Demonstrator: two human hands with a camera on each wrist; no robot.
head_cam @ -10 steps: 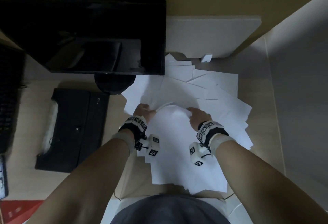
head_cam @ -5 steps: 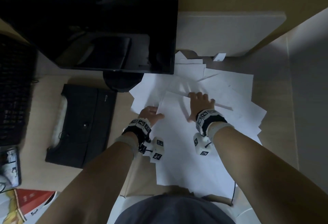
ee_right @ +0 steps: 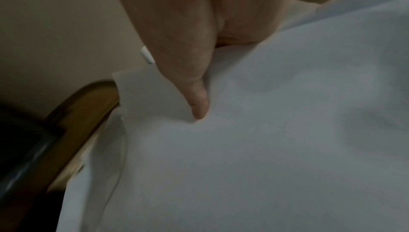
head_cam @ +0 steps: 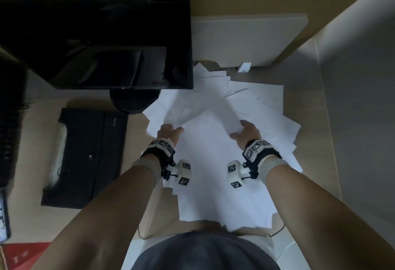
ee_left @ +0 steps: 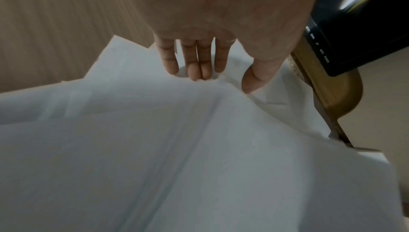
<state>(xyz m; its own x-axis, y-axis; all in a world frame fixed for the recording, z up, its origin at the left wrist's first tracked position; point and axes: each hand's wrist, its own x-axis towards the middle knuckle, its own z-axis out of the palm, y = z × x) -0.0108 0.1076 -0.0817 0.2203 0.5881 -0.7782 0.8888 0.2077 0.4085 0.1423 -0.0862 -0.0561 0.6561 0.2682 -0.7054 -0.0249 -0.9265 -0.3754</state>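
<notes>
Several loose white paper sheets lie fanned over the wooden desk. My left hand is at the left edge of the top sheet. In the left wrist view its fingers are straight, with their tips touching the paper behind a raised edge. My right hand holds the top sheet's far right corner. The thumb presses on top of the paper, and the fingers are hidden under it.
A black monitor on a round foot stands at the back left. A black flat case lies left of the papers. A white board and a small white block are behind, with a grey wall to the right.
The hands have spread apart. The right hand, pressing flat on the papers half a second ago, has moved right to the sheet's corner. The bulge in the sheet is gone.
</notes>
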